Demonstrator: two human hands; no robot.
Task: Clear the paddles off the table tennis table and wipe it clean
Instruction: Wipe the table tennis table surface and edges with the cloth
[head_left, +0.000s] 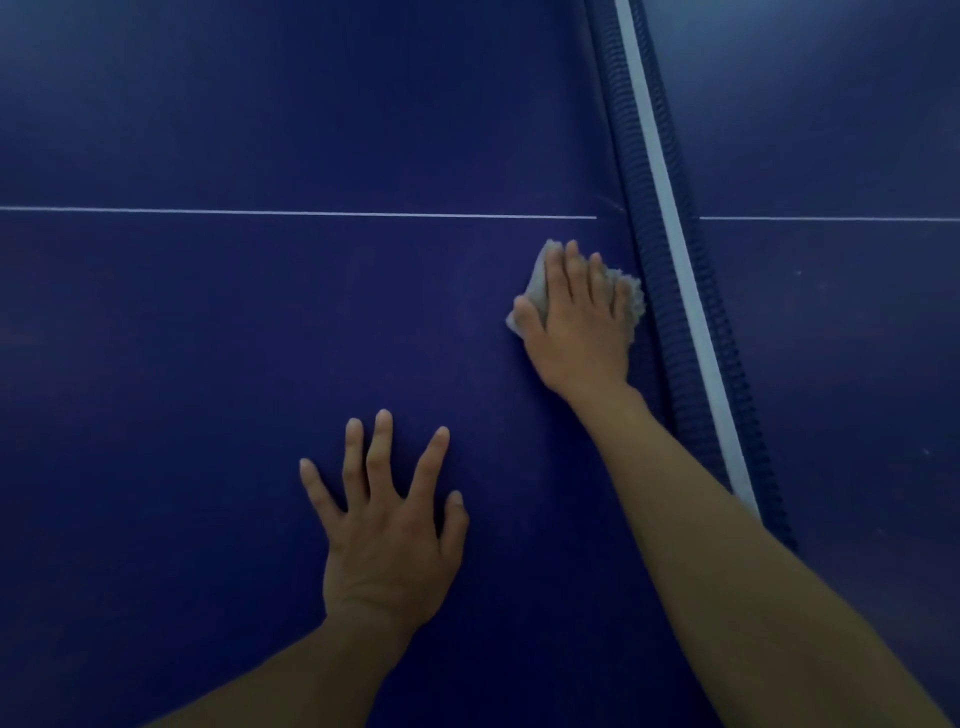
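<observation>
The dark blue table tennis table (208, 338) fills the view, seen from above. My right hand (576, 322) presses a crumpled grey cloth (631, 296) flat onto the surface with straight fingers, right beside the net (670, 270). The cloth shows around my fingertips and thumb. My left hand (387, 530) rests flat on the table nearer to me, fingers spread, holding nothing. No paddles are in view.
The net with its white top band runs from the top of the frame down toward the lower right. A thin white centre line (291, 212) crosses the table just beyond my right hand. The other table half (857, 338) lies right of the net.
</observation>
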